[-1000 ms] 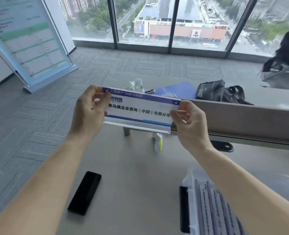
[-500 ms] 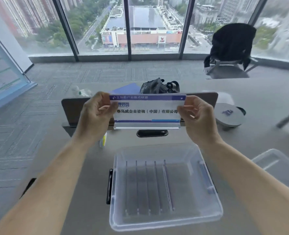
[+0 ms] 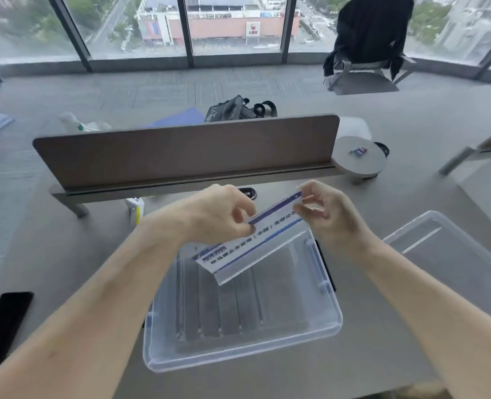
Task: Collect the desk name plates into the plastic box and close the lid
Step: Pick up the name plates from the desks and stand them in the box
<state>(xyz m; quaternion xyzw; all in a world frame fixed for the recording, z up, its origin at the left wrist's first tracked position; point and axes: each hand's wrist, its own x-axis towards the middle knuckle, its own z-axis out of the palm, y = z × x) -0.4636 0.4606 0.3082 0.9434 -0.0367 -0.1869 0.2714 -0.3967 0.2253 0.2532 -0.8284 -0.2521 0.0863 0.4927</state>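
A clear acrylic desk name plate (image 3: 247,249) with a white card, blue stripes and dark lettering is held tilted over the far end of the plastic box (image 3: 238,357). My left hand (image 3: 221,214) pinches its upper edge near the middle. My right hand (image 3: 325,214) pinches its upper right corner. The plate's lower left end dips into the box. The box is clear, open, and holds several name plates lying in rows. Its clear lid (image 3: 451,254) lies on the desk to the right.
A brown divider panel (image 3: 186,151) stands behind the box. A black phone (image 3: 2,326) lies at the left, a white and yellow object (image 3: 134,210) near the divider, a round grey stand (image 3: 359,159) to the right. A bag and chair stand beyond.
The plate has come down from upright in front of the divider and tilted, its left end now dipping into the box. My left hand shifted to the plate's upper edge.
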